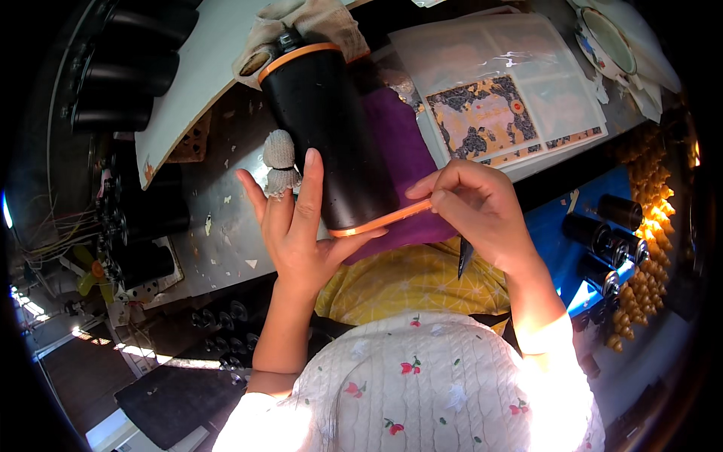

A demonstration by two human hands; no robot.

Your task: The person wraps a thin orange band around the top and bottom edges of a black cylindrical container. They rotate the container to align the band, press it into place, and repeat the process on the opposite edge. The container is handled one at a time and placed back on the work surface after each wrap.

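Note:
A black cylinder (331, 135) lies tilted across the bench, with an orange band at its far end. Along its near end runs an orange strip of tape (399, 218), stretched off to the right. My right hand (482, 215) pinches the free end of this strip, and a dark pointed blade (465, 258) sticks out below that palm. My left hand (297, 237) is open, fingers spread beside the cylinder, its thumb touching the near rim. One left finger wears a grey knitted finger cover (282, 160), tied with a dark band.
Purple cloth (403, 135) lies under the cylinder; a beige rag (331, 26) sits at its far end. Printed sheets in clear plastic (497, 90) lie right, near an enamel bowl (608, 44). Black cylinders (128, 71) stand left; small black cylinders (587, 230) rest on blue at right.

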